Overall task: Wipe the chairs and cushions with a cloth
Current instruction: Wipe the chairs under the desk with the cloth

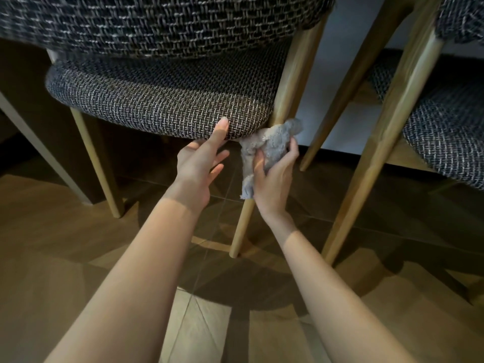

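Your forearms reach in low over the wooden floor (52, 244), and both grips meet at the front corner of the nearer chair (294, 74). Your right grip (275, 176) is clamped on the grey cloth (272, 138), which is bunched around the top of the wooden front leg (242, 226), just under the seat cushion (162, 100). Your left grip (197, 163) is spread apart and holds nothing, its straight forefinger touching the cushion's front edge. From this you appear to be on the leg-wiping step. The cloth sits at the top of the leg, so the bare length down to the floor probably remains, as do the other legs. Whether the cushion or the woven backrest (157, 24) above it has been wiped cannot be told from their look. Farther off on your right stands a second chair (445, 132), with neither grip on it, so the task looks no more than partway through.
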`<state>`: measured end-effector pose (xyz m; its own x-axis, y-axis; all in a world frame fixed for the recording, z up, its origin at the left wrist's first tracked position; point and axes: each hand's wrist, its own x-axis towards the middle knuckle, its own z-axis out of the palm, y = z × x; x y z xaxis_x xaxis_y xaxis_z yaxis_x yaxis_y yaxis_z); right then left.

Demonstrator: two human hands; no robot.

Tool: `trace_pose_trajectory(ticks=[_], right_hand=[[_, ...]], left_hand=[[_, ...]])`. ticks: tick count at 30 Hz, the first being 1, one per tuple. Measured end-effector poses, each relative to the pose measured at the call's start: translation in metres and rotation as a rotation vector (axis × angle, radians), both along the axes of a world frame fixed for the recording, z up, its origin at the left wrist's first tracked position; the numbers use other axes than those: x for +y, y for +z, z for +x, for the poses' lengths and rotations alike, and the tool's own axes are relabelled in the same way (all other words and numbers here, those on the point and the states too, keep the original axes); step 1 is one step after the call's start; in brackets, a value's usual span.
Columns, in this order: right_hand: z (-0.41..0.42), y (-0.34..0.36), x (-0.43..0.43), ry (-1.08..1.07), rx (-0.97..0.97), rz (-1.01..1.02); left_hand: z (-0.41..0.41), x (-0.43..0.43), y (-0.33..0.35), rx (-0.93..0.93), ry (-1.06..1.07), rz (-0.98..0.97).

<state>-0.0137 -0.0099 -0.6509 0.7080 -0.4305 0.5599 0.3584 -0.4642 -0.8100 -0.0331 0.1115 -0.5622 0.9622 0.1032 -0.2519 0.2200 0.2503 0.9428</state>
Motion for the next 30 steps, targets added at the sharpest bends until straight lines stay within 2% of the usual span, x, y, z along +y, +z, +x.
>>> trace_pose_trajectory(ticks=[5,10,13,15,18,22,26,30], right_hand=[[-0.008,-0.055,0.012,0.006,0.136,-0.011],[-0.029,-0.115,0.017,0.138,0.367,0.023],[-0.035,-0.134,0.015,0.274,0.549,0.150],[-0.035,-0.132,0.015,0.276,0.624,0.167],[-0.030,-0.108,0.016,0.179,0.548,0.147],[-0.003,-0.056,0.013,-0.002,0.261,0.172],[0.000,-0.055,0.021,-0.093,0.214,0.152],[0.000,-0.075,0.026,-0.086,0.213,0.209]], left_hand=[[0.001,-0.002,-0.001,-0.003,0.039,0.022],[-0.003,-0.003,0.000,0.000,0.029,-0.004],[-0.004,-0.003,0.002,0.014,0.019,-0.020],[-0.005,-0.002,0.004,0.028,0.016,-0.050],[-0.005,-0.001,0.004,0.041,0.015,-0.067],[-0.002,0.000,0.001,0.026,-0.010,-0.045],[0.000,0.001,-0.004,0.011,-0.016,-0.023],[0.000,0.002,-0.005,-0.008,-0.021,0.007]])
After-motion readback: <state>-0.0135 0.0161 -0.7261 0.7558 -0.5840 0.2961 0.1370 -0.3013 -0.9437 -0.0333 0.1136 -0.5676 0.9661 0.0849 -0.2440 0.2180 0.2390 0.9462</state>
